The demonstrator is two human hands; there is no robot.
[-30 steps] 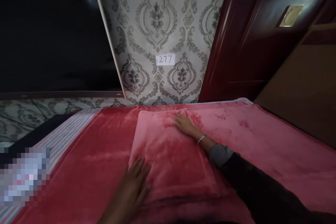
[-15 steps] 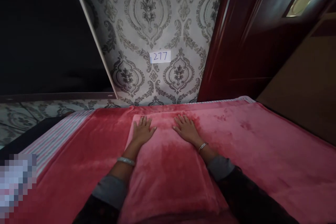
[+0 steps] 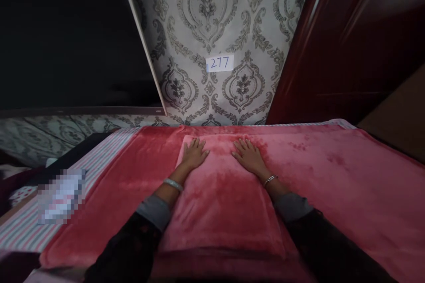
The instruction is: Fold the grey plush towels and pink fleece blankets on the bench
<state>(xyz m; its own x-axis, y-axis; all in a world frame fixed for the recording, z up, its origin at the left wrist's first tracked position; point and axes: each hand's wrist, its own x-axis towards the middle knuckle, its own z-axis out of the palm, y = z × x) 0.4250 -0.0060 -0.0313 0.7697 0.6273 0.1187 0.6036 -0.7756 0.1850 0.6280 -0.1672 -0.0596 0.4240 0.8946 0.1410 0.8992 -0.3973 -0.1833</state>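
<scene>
A folded pink-red plush blanket panel (image 3: 222,203) lies in front of me over a wider spread of the same red and pink plush blanket (image 3: 113,199). My left hand (image 3: 195,154) rests flat near the panel's far left corner, fingers spread. Near its far right side, my right hand (image 3: 249,155) also presses flat with the fingers apart. Neither hand grips anything. Both palms are hidden against the fabric. A bracelet is on each wrist.
Pink-and-grey striped cloth (image 3: 102,159) shows under the blanket's left edge, with a blurred-out item (image 3: 63,196) on it. Behind stand a dark screen (image 3: 73,44), patterned wall (image 3: 206,22) with a "277" label (image 3: 219,63), and dark red wood panel (image 3: 338,53). Brown board (image 3: 398,110) borders the right.
The view has shifted left, so everything appears further right and slightly higher. Both hands stay flat at about the same places on the blanket.
</scene>
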